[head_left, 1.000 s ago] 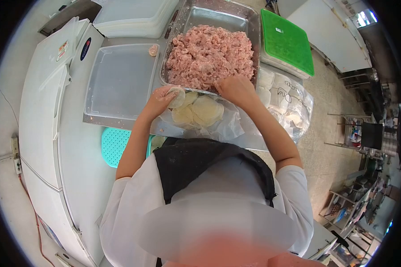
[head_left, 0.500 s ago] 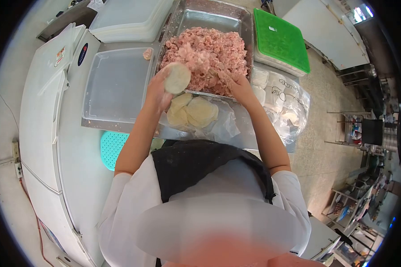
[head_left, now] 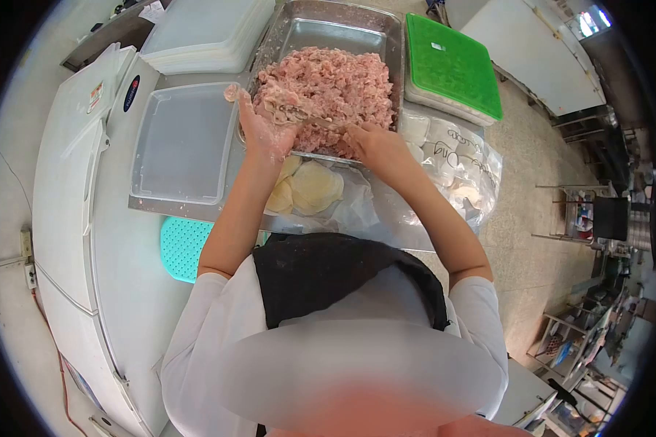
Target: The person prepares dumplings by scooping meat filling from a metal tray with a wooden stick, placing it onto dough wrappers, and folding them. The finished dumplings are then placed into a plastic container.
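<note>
A deep metal tray holds a heap of pink minced meat. At the tray's near left corner my left hand is palm up, cupped under a wrapper with meat filling. My right hand grips the handle of a metal spreading tool, whose far end touches the filling over my left palm. Below the tray, round pale wrappers lie in overlapping piles on clear plastic.
A lidded clear container lies at the left, with stacked containers behind it. Right are a green-lidded box and a bag of white packets. A turquoise perforated stool is below the table edge.
The wrapper on my left hand, bare before, now has meat on it. My right hand has lifted the tool out of the heap and across to my left palm.
</note>
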{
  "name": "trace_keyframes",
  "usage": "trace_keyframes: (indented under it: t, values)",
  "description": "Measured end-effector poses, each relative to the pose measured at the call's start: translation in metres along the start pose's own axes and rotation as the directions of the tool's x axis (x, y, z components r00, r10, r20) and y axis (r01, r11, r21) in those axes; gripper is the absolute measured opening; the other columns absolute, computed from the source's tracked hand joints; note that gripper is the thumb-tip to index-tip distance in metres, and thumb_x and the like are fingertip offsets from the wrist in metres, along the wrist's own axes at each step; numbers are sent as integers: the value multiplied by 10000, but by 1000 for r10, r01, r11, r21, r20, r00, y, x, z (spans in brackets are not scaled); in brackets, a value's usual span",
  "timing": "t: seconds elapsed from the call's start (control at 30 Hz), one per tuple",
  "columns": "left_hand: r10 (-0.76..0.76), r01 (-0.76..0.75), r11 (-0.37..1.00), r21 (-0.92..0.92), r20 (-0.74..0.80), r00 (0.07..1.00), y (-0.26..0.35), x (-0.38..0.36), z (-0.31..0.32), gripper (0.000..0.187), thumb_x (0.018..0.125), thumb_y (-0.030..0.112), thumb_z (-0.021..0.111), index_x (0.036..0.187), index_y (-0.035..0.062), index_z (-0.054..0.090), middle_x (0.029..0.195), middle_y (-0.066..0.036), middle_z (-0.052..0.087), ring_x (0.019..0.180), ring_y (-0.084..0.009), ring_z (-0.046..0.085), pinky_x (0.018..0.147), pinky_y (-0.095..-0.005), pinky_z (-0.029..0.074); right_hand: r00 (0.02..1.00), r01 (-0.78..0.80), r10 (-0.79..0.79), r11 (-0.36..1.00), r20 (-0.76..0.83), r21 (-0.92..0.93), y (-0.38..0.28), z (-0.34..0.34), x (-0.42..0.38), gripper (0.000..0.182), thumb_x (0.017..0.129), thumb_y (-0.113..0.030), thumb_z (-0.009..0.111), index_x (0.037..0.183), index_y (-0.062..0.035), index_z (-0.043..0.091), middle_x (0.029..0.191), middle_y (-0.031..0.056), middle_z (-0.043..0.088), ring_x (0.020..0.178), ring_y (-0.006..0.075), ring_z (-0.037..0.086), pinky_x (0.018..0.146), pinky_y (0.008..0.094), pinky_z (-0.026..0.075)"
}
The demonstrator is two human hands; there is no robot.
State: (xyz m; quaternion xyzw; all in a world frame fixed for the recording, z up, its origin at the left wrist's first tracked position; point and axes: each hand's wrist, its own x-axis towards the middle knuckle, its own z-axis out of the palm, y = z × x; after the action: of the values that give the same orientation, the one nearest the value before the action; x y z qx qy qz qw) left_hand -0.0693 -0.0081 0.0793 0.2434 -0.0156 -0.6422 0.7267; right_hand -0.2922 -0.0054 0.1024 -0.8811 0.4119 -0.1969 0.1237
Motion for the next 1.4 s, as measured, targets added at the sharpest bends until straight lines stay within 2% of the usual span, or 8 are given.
trace_keyframes:
  t: [0.43,0.5,0.57,0.67,0.8,0.87,1.2,1.4]
  values:
    - [3,-48,976,213,207,978,7,-7,8,602,877,305,600,1351,1,389,1340,-182,472,1255,-355,449,1060,-497,357,997,66,-73,982,34,178,24,-58,14,212,898,-165,543,1043,-36,627,869,180,617,861,364,621,738,441,494]
    - [-23,-101,870,483,245,969,13,-10,9,554,838,215,667,1310,26,447,1313,-154,505,1253,-328,455,1066,-478,351,996,92,-83,946,-45,311,35,-61,13,228,902,-173,546,1062,-31,627,872,190,611,877,371,613,748,437,487]
    - [146,-555,280,783,537,831,16,-5,2,613,760,92,722,1317,58,467,1294,-126,531,1264,-281,459,1064,-414,351,993,93,-111,929,31,359,39,-63,11,253,909,-190,550,1084,-25,627,875,194,613,869,380,601,748,431,482]
    - [25,-644,-44,764,645,763,22,-22,34,660,700,143,780,1299,72,511,1273,-130,554,1267,-252,458,1042,-378,367,979,83,-138,943,152,323,28,-72,10,244,896,-114,554,1104,-23,641,997,192,644,896,368,611,786,386,495]
    - [-290,-527,66,847,521,803,36,-10,23,651,667,199,818,1251,64,565,1237,-147,577,1232,-271,487,1021,-381,386,975,156,-205,907,86,392,38,-39,7,261,921,-228,554,1088,-46,639,848,177,611,806,366,590,724,431,480]
    - [-203,-595,-368,715,563,801,33,-6,6,609,680,264,818,1202,45,593,1199,-158,598,1161,-297,532,1000,-384,401,938,279,-338,865,75,417,62,-23,15,244,917,-241,562,1071,-71,645,843,159,603,789,354,593,699,436,483]
    - [-123,-278,-226,934,256,959,18,5,15,623,727,343,791,1213,22,569,1229,-160,585,1110,-300,563,965,-377,432,984,174,-167,975,-60,136,78,10,11,233,908,-252,558,1085,-120,634,856,127,596,777,349,610,666,443,495]
    - [-29,-658,-47,752,657,753,28,-10,22,565,731,268,801,1184,22,570,1156,-137,617,1027,-281,608,930,-378,466,981,-124,105,986,166,113,70,-61,0,289,912,-211,581,1145,-48,632,942,153,648,823,344,625,750,371,506]
